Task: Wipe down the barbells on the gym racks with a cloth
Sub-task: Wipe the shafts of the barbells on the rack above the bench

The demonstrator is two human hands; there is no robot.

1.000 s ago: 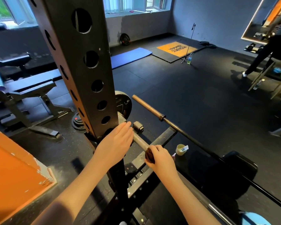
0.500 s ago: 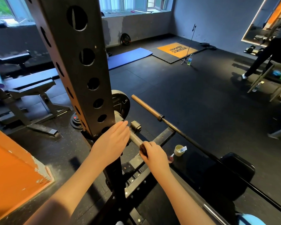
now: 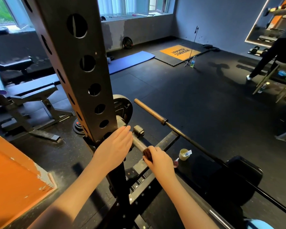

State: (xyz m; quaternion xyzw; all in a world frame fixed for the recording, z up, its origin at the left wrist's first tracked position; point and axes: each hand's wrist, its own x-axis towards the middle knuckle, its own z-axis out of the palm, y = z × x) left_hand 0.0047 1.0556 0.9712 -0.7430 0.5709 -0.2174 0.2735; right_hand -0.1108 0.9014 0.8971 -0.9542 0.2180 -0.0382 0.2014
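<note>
A steel barbell (image 3: 138,143) lies in the rack beside the black perforated upright (image 3: 76,71), with a black weight plate (image 3: 123,109) on its far end. My left hand (image 3: 114,147) rests on the bar right next to the upright, fingers straight. My right hand (image 3: 159,161) grips a dark brown cloth (image 3: 147,154) wrapped round the shaft, a short way down the bar from my left hand. The bar's near part runs under my right forearm and is mostly hidden.
A second barbell (image 3: 155,113) with a rusty sleeve slants across to the right over a black pad (image 3: 238,179). A small cup (image 3: 184,154) stands on the floor. A bench (image 3: 31,95) is at left, an orange panel (image 3: 15,171) near left, and a person (image 3: 274,52) far right.
My right hand slid the cloth a little up the bar toward my left hand, then held about there. My left hand has stayed put.
</note>
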